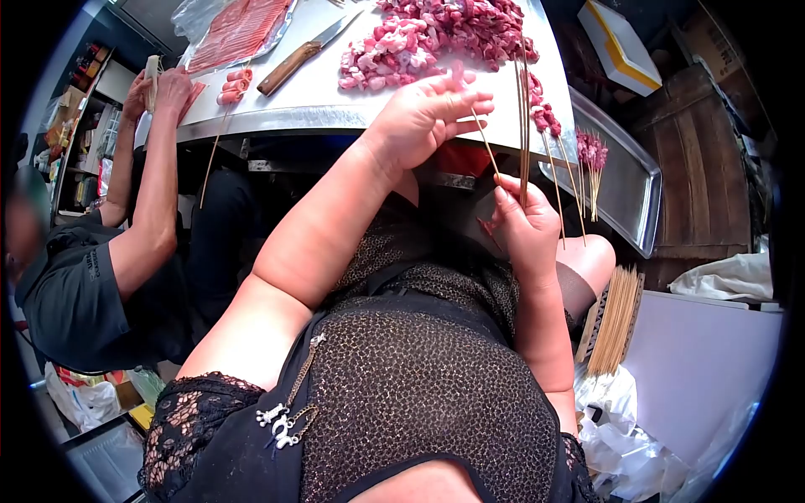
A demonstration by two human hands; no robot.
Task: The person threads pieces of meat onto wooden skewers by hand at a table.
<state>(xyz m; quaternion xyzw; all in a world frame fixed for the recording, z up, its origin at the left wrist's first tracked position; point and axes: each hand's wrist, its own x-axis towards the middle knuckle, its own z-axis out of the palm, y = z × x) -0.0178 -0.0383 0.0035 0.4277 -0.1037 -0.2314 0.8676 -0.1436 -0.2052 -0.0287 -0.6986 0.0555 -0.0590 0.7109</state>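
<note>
My left hand (428, 117) is turned partly palm up above the table's front edge. At its fingertips sits a small, blurred pink piece of meat (458, 75). A thin bamboo skewer (485, 142) slants from my right hand (527, 225) up to the left fingers. My right hand is closed round it and several upright bamboo skewers (526, 126). Beyond the left hand, a large heap of raw cut meat (419, 46) covers part of the white tabletop (323, 88). Meat-loaded skewers (545, 113) lie at the heap's right, their sticks overhanging the edge.
A metal tray (641, 193) on the right bears finished meat skewers (592, 155). Below it stands a rack of bare skewers (616, 323). A wooden-handled knife (293, 65) lies left of the heap. A co-worker (92, 268) handles something at the table's left, near rolled meat (235, 86).
</note>
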